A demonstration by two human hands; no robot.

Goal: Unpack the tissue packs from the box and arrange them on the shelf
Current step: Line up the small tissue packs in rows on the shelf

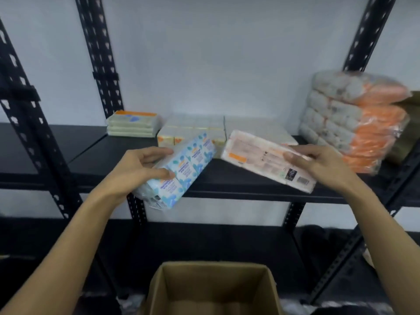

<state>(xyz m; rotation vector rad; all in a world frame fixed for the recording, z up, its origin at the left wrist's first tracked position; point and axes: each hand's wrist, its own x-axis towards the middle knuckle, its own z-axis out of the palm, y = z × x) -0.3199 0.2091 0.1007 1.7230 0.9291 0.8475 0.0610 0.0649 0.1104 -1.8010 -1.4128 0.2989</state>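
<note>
My left hand [145, 165] grips a blue-and-white tissue pack [181, 169], tilted, at the front edge of the black shelf [227, 180]. My right hand [318, 160] holds a white-and-orange tissue pack [261, 160], also tilted, its lower end near the shelf's front edge. On the shelf behind stand a yellow-and-white tissue pack [193, 130], a flat white pack [259, 128] and a low stack of pale packs [133, 125] with an orange-and-blue top. The open cardboard box [213, 289] sits below me at the bottom centre.
A tall stack of orange-and-white wrapped packs [354, 123] fills the shelf's right end. Black perforated uprights [100, 57] frame the rack against a white wall. A brown carton edge [411, 123] shows at far right. A lower shelf level lies in shadow below.
</note>
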